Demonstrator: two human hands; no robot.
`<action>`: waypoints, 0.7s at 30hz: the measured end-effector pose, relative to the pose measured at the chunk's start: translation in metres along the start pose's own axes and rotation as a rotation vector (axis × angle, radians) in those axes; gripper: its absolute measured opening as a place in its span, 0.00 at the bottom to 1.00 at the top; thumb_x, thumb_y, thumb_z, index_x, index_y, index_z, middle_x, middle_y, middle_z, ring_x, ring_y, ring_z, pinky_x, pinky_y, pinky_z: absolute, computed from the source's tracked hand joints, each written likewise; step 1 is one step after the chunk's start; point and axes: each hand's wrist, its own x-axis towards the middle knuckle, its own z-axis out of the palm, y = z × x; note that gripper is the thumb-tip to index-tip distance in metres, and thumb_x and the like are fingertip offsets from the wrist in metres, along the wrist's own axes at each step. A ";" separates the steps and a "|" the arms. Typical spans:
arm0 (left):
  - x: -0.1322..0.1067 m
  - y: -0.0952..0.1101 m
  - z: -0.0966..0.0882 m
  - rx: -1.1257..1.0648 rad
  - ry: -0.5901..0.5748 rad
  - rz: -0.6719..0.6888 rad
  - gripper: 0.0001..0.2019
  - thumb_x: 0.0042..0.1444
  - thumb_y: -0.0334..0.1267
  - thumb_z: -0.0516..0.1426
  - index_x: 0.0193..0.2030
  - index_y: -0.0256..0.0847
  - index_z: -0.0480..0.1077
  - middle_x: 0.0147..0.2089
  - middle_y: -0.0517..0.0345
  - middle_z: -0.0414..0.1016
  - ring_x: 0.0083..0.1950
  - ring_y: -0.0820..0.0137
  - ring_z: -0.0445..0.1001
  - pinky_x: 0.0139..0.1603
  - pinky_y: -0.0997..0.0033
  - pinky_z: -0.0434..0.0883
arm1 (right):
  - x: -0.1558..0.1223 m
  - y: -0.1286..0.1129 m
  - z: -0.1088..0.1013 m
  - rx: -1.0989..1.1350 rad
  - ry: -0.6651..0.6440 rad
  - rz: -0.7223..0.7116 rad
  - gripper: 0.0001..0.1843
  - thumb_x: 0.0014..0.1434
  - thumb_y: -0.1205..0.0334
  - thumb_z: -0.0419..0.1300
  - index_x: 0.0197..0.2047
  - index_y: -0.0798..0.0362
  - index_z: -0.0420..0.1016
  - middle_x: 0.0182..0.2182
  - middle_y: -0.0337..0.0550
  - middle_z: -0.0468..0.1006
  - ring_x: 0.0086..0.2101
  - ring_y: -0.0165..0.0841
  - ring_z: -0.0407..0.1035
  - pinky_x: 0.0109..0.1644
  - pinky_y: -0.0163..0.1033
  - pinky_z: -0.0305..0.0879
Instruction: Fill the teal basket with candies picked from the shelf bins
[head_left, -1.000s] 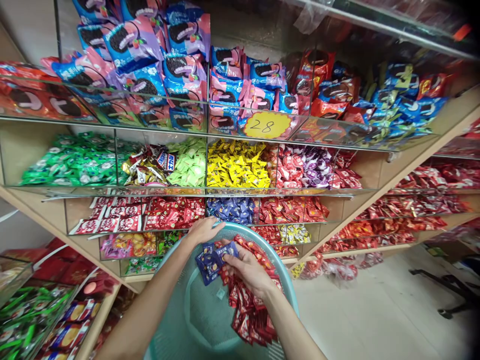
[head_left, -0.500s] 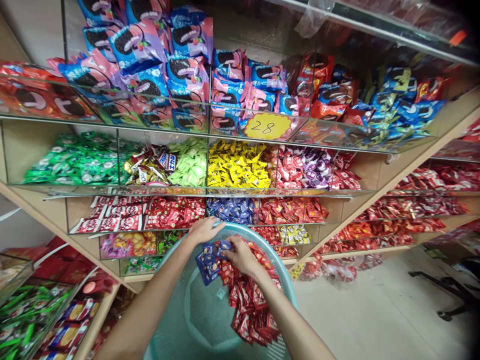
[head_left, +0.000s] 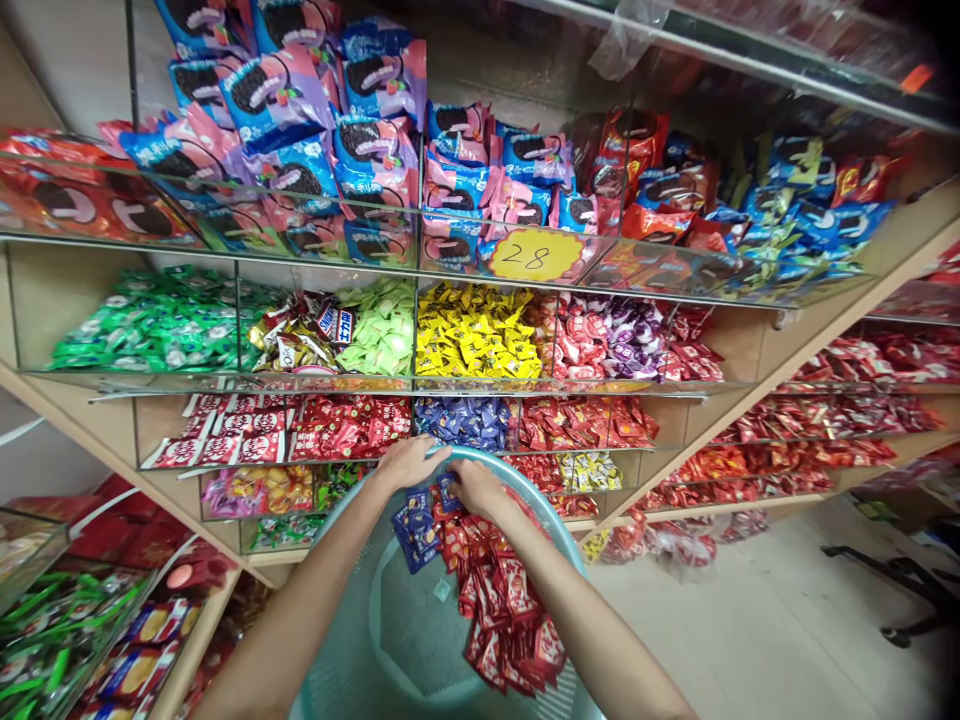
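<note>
My left hand is closed over the far rim of a teal plastic basket. Just inside that rim, my right hand has its fingers curled at a small blue candy packet, which the fingertips partly hide. Several more blue candy packets lie together below my left hand. Red candy packets are heaped along the basket's right side, partly under my right forearm. A small pale square shows on the basket floor.
Right behind the rim, shelf bins hold blue candies, red packets and yellow candies. Large cookie packs fill the upper shelf, above a yellow price tag. Glass shelf edges cross the view. A chair base stands at right.
My right hand has moved slightly up toward the far rim, and less of the blue packet shows at its fingers. My left hand stays on the rim.
</note>
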 end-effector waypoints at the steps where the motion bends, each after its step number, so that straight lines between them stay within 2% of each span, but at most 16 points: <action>1: 0.000 0.000 0.000 -0.005 0.000 -0.001 0.28 0.55 0.60 0.38 0.37 0.45 0.70 0.41 0.55 0.74 0.41 0.62 0.72 0.39 0.69 0.65 | 0.001 -0.002 0.000 -0.020 0.001 -0.001 0.14 0.54 0.66 0.52 0.45 0.53 0.67 0.41 0.48 0.72 0.43 0.37 0.64 0.43 0.39 0.56; 5: 0.000 0.001 -0.001 -0.004 -0.019 -0.030 0.27 0.55 0.60 0.39 0.38 0.45 0.70 0.41 0.55 0.73 0.42 0.63 0.72 0.40 0.70 0.64 | 0.002 -0.009 -0.001 0.003 0.005 -0.032 0.15 0.54 0.66 0.52 0.45 0.54 0.67 0.41 0.49 0.73 0.42 0.39 0.65 0.42 0.40 0.56; 10: 0.001 -0.002 0.000 -0.005 -0.027 -0.019 0.27 0.55 0.60 0.38 0.40 0.45 0.70 0.42 0.56 0.73 0.42 0.64 0.72 0.40 0.70 0.64 | -0.008 -0.020 0.009 0.115 -0.013 -0.117 0.18 0.50 0.65 0.56 0.46 0.55 0.65 0.40 0.47 0.73 0.41 0.37 0.66 0.40 0.37 0.58; 13: 0.001 -0.003 0.002 -0.004 -0.021 -0.014 0.29 0.55 0.61 0.37 0.40 0.45 0.70 0.42 0.55 0.74 0.42 0.63 0.72 0.39 0.70 0.64 | -0.017 -0.029 0.022 0.110 -0.039 -0.120 0.18 0.50 0.65 0.57 0.46 0.54 0.65 0.38 0.46 0.73 0.40 0.37 0.66 0.40 0.37 0.58; 16: 0.002 -0.004 0.003 -0.008 -0.022 -0.020 0.30 0.55 0.61 0.36 0.40 0.46 0.70 0.43 0.55 0.74 0.43 0.63 0.72 0.40 0.69 0.64 | -0.026 -0.041 0.040 0.078 -0.090 -0.206 0.15 0.52 0.65 0.56 0.45 0.51 0.67 0.38 0.44 0.74 0.40 0.36 0.67 0.40 0.36 0.59; 21: 0.002 -0.003 0.002 -0.007 -0.018 -0.018 0.31 0.54 0.62 0.35 0.40 0.46 0.70 0.44 0.55 0.74 0.42 0.62 0.72 0.39 0.69 0.64 | -0.029 -0.061 0.072 -0.046 -0.124 -0.212 0.12 0.54 0.69 0.51 0.42 0.54 0.70 0.38 0.50 0.75 0.40 0.40 0.69 0.38 0.40 0.62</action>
